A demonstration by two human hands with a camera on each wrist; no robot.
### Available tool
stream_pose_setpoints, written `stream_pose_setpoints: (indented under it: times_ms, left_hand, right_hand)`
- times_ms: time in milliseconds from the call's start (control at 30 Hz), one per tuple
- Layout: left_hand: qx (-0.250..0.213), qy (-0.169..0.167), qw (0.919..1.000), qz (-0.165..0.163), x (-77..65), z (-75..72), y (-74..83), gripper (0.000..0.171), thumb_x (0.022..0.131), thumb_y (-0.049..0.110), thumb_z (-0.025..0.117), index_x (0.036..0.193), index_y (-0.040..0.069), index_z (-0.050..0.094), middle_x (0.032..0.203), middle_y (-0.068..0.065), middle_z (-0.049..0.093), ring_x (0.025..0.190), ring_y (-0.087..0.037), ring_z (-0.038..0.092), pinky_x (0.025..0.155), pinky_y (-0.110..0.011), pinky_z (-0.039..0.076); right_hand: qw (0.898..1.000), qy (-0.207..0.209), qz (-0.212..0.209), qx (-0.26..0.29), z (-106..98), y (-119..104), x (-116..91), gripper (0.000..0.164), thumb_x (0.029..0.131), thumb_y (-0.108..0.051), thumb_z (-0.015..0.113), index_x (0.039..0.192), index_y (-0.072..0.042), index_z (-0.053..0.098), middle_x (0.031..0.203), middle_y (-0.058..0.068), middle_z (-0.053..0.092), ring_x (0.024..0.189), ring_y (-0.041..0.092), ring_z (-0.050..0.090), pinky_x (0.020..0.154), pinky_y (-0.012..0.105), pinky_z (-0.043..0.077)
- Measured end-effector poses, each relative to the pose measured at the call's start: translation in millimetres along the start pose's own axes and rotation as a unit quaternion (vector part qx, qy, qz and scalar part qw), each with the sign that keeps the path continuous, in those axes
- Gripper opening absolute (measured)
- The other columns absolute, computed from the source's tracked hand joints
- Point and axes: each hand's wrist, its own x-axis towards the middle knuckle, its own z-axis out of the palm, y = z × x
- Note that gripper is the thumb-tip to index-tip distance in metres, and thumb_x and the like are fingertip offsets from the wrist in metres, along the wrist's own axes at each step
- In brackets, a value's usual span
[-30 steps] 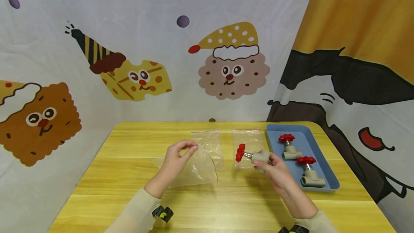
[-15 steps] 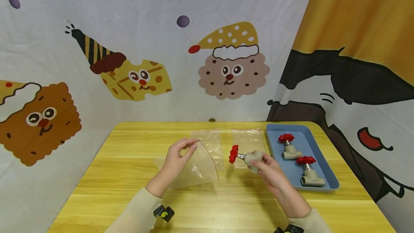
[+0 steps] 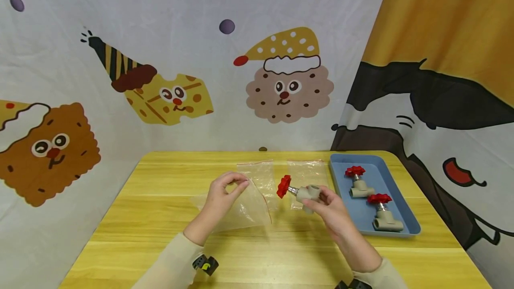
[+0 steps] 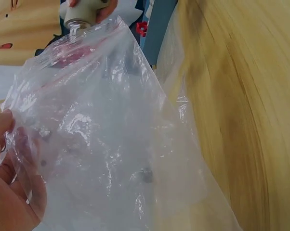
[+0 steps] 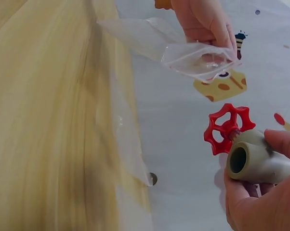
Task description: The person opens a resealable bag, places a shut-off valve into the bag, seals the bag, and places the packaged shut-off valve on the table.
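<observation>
My left hand [image 3: 225, 193] pinches a clear zip bag [image 3: 246, 211] near its red-lined mouth; the bag hangs over the table. In the right wrist view the mouth of that bag [image 5: 198, 60] gapes towards my right hand [image 5: 265, 202]. That hand grips the grey plastic body of a stop valve [image 3: 308, 194] between thumb and fingers. The valve's red handwheel [image 5: 229, 129] points left, towards the bag. In the left wrist view the wheel shows blurred behind the film, with the grey body [image 4: 82, 12] above it.
Two more zip bags, one at centre [image 3: 263, 175] and one to its right [image 3: 307, 171], lie flat on the wooden table [image 3: 168, 168]. A blue tray [image 3: 401, 200] at the right holds two like valves [image 3: 387, 220]. A printed cloth [image 3: 192, 8] hangs behind the table.
My right hand has moved left with the valve, bringing its red handwheel nearer the bag. The left hand and its bag have stayed nearly still.
</observation>
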Motion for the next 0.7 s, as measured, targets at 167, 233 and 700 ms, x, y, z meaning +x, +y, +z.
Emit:
stream_pose_setpoints:
  times_ms: [167,233,700]
  left_hand:
    - [0.032,0.008,0.9995,-0.001,0.3,1.3,2.1,0.007,0.085,0.026,0.07,0.088,0.02,0.071,0.088,0.008,0.068,0.083,-0.007,0.061,0.078,-0.034,0.052]
    - [0.041,0.014,0.9991,0.002,0.4,1.7,3.4,0.006,0.085,0.026,0.071,0.087,0.02,0.072,0.087,0.009,0.069,0.082,-0.007,0.061,0.076,-0.032,0.052]
    - [0.064,0.032,0.9973,-0.015,1.1,5.4,10.0,0.005,0.082,0.023,0.074,0.085,0.019,0.075,0.086,0.008,0.071,0.079,-0.007,0.063,0.069,-0.025,0.052]
  right_hand:
    - [0.999,0.018,-0.017,-0.021,9,-7,-6,0.043,0.078,-0.006,0.076,0.116,-0.001,0.054,0.111,-0.005,0.061,0.102,0.011,0.058,0.087,0.024,0.049]
    - [0.999,0.024,-0.022,-0.027,13,-9,-7,0.041,0.078,-0.006,0.076,0.112,-0.002,0.055,0.111,-0.006,0.061,0.103,0.011,0.056,0.087,0.025,0.048]
    - [0.998,0.021,-0.052,-0.008,43,-12,-9,0.038,0.074,0.0,0.078,0.104,0.001,0.054,0.109,0.004,0.058,0.102,0.018,0.054,0.08,0.027,0.051]
